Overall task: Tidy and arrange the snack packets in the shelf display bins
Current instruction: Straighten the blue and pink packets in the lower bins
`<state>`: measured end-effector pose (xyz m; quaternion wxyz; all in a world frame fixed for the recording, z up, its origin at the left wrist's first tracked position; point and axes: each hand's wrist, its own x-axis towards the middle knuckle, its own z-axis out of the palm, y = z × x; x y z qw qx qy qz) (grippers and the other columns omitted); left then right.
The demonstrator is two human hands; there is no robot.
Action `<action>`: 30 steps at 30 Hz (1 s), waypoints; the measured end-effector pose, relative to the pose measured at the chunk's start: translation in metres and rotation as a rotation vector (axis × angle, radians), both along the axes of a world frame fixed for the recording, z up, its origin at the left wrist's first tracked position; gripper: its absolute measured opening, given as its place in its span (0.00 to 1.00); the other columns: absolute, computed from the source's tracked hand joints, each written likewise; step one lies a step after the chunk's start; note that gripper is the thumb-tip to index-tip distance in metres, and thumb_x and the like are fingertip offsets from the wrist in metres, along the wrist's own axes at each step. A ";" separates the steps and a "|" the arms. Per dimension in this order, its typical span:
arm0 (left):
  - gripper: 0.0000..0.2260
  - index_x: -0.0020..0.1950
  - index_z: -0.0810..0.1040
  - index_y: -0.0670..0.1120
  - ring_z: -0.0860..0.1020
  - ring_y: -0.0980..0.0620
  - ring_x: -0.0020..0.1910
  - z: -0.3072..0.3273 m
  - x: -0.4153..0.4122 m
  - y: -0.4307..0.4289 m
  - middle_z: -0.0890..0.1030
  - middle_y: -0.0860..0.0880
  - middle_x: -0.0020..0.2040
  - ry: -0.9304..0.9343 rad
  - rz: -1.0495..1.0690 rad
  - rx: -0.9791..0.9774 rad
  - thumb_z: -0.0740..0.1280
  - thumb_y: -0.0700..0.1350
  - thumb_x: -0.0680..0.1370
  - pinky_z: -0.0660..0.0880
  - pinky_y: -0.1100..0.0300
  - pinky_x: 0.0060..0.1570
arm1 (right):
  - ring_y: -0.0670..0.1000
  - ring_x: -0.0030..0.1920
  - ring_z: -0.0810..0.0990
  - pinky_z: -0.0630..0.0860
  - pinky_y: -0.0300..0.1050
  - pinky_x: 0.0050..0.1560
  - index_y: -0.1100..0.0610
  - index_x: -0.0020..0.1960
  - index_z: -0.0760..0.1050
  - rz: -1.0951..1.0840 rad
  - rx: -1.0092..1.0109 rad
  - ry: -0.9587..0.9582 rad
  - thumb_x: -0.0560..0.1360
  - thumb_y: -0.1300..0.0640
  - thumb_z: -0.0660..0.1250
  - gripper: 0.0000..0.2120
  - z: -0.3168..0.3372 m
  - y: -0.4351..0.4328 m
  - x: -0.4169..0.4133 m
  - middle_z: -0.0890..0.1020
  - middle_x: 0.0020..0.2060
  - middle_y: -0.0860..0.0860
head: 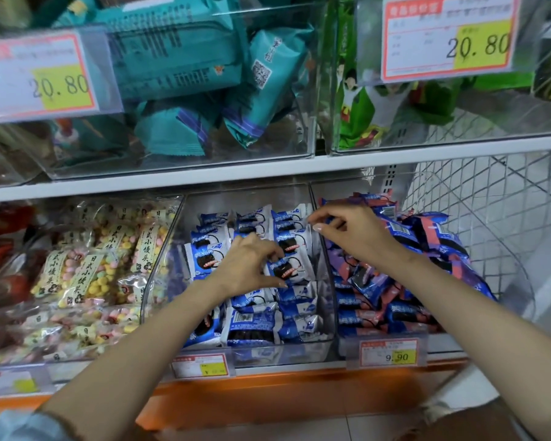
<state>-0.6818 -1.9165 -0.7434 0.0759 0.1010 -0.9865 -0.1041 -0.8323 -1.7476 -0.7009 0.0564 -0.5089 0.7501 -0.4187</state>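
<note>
Both hands in the middle clear bin (326,300), lower shelf. Left hand (247,265) pinches a blue-and-white snack packet (288,268) in the right-hand row. Right hand (352,230) pinches the top edge of a rear packet (295,214) by the divider.

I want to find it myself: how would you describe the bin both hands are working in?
Look at the lower shelf, below the teal packets. Three clear bins sit side by side; it is the middle bin, where the left hand reaches. Only it holds blue-and-white cookie packets in neat rows, between pastel sweets and a loose blue-and-pink heap.
</note>
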 end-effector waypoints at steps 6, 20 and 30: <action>0.18 0.56 0.76 0.51 0.71 0.53 0.51 0.008 -0.010 0.004 0.78 0.55 0.48 0.141 0.030 -0.014 0.73 0.54 0.69 0.55 0.60 0.46 | 0.47 0.39 0.78 0.75 0.31 0.36 0.52 0.54 0.81 -0.001 -0.003 0.008 0.76 0.56 0.67 0.08 0.000 0.001 0.000 0.77 0.37 0.36; 0.18 0.59 0.75 0.49 0.69 0.45 0.61 -0.003 -0.017 0.000 0.76 0.49 0.58 0.086 0.084 -0.278 0.70 0.55 0.72 0.59 0.53 0.55 | 0.50 0.40 0.79 0.78 0.43 0.40 0.53 0.53 0.81 0.027 -0.003 -0.005 0.76 0.57 0.67 0.08 0.000 0.000 0.001 0.76 0.36 0.36; 0.16 0.63 0.71 0.51 0.67 0.47 0.63 0.008 -0.018 0.005 0.75 0.50 0.61 -0.021 0.070 -0.448 0.64 0.53 0.77 0.57 0.51 0.62 | 0.50 0.38 0.78 0.73 0.34 0.37 0.51 0.51 0.81 0.028 0.004 0.035 0.76 0.57 0.67 0.06 -0.003 -0.002 0.000 0.76 0.40 0.36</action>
